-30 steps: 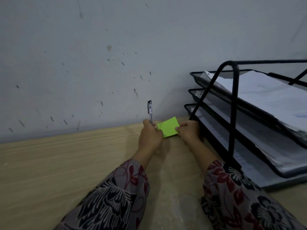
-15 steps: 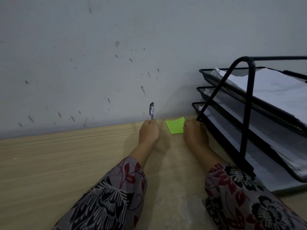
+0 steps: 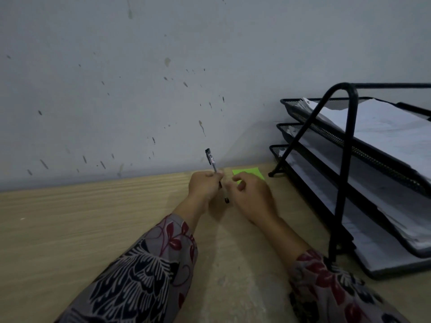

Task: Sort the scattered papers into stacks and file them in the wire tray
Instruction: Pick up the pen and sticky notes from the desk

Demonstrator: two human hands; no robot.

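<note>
A black three-tier wire tray stands at the right of the wooden desk, each tier filled with white papers. My left hand is shut on a black pen held upright, its tip showing below the fist. My right hand hovers just right of the pen with fingers curled and apart, holding nothing. A green sticky note lies flat on the desk by the wall, partly hidden behind my right hand.
The desk of light wood runs along a grey, stained wall. Floral sleeves cover both forearms. The tray's slanted frame leg stands close to the sticky note.
My right hand has let go of the green note, which now lies on the desk, and has drawn back toward the pen. The left hand still holds the pen.
</note>
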